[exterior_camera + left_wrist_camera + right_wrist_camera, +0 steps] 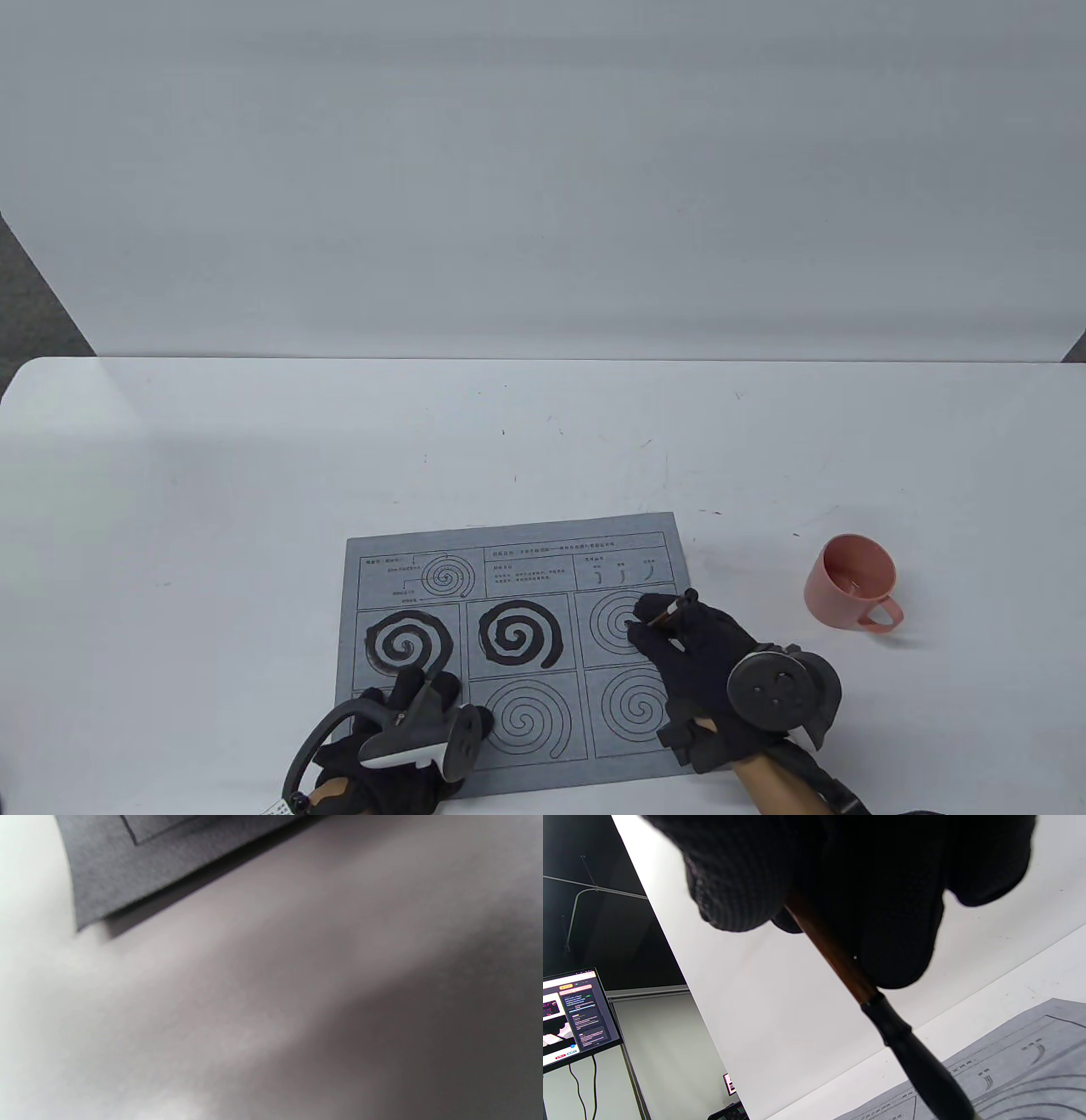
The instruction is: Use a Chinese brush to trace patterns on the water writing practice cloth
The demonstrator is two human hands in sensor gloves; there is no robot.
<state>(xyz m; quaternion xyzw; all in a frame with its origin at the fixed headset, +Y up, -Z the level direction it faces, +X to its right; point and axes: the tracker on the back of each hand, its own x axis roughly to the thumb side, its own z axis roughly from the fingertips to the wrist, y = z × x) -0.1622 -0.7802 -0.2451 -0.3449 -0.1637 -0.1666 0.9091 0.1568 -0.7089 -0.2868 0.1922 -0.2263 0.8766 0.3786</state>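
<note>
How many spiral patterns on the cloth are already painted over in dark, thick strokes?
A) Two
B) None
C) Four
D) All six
A: the table view shows two thick dark spirals in the upper row of the cloth; the right hand holds the brush at the third, whose lines are thin.

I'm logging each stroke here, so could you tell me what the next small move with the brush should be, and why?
Probably draw the brush outward along the third spiral from its centre. The right hand holds the tip near that centre, its printed lines look unpainted, and two spirals to its left are already dark. The left hand rests on the cloth.
</note>
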